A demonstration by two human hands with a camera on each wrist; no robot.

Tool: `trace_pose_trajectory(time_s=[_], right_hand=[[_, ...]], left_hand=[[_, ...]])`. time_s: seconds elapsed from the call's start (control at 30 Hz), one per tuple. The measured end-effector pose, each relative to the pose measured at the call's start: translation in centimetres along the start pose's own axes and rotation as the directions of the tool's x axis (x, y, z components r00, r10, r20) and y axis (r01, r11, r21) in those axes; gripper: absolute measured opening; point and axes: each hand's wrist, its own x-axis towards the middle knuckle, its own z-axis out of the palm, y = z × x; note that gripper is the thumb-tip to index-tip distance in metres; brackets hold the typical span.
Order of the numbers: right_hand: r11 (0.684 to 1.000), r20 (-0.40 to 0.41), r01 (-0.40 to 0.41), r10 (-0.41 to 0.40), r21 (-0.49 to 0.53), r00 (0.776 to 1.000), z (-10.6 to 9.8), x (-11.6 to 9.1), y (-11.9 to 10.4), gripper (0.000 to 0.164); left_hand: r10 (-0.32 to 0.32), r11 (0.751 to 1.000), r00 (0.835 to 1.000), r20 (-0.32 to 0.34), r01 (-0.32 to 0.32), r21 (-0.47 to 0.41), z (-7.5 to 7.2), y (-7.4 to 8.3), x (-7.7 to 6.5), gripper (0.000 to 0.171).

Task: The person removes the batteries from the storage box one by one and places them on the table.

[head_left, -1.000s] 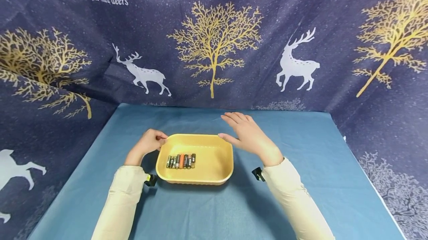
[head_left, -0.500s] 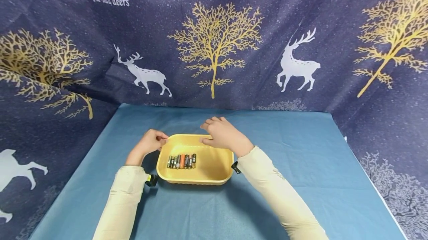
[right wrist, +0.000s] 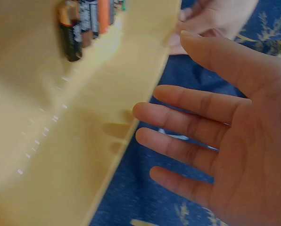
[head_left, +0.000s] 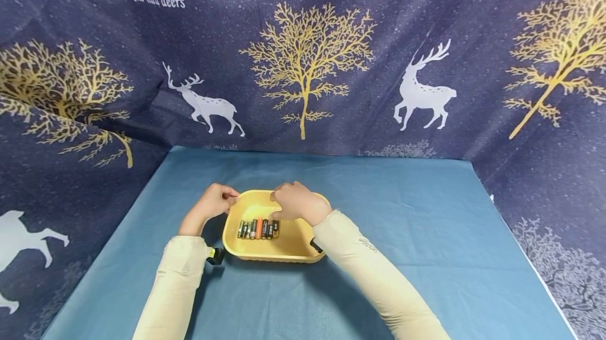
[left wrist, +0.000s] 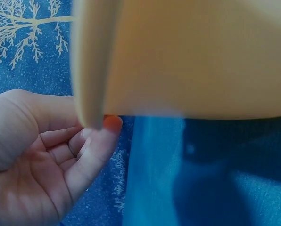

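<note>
A yellow plastic basin point(head_left: 293, 248) stands on the table with a row of several batteries point(head_left: 259, 228) lying side by side on the left of its floor. One battery in the row is orange; the others are mostly dark. My left hand point(head_left: 213, 206) pinches the basin's back left rim, thumb and index finger around the edge in the left wrist view. Over the back of the basin hovers my right hand point(head_left: 299, 204), holding nothing. Its fingers point(right wrist: 178, 115) are spread and nearly straight in the right wrist view, above the rim and apart from the batteries.
A blue cloth point(head_left: 426, 235) covers the table around the basin. Behind it hangs a dark blue curtain point(head_left: 350, 135) printed with deer and golden trees. Small black wrist cameras sit below both wrists, the left one point(head_left: 215, 256) beside the basin's wall.
My right hand has moved left and slightly down, from beyond the basin's right side to over its back middle, near the batteries. The left hand keeps its hold on the rim.
</note>
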Motion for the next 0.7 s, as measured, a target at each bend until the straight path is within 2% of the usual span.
trace_pose_trajectory(time_s=[0.13,0.27,0.43,0.57,0.7], right_hand=[[1.0,0.034,-0.008,0.008,0.005,0.999,1.0,0.8,0.1,0.041],[0.997,0.076,-0.026,0.021,0.078,0.997,1.8,1.3,0.2,0.03],[0.99,0.107,-0.056,0.042,0.132,0.993,2.6,2.0,0.3,0.033],[0.992,0.13,-0.044,0.028,0.121,0.991,3.1,2.5,0.4,0.027],[0.998,0.17,-0.021,0.011,0.059,0.985,3.4,3.1,0.4,0.031]], left_hand=[[0.009,1.0,1.0,-0.012,-0.009,-0.006,0.1,0.1,0.0,0.021],[0.008,1.0,1.0,-0.022,-0.008,-0.015,0.2,0.0,-0.1,0.021],[0.009,1.0,1.0,-0.029,-0.009,-0.015,0.3,-0.2,-0.1,0.021],[0.014,1.0,0.999,-0.032,-0.015,-0.01,0.2,-0.4,-0.1,0.022],[0.017,1.0,0.999,-0.031,-0.017,-0.006,0.2,-0.4,0.1,0.022]])
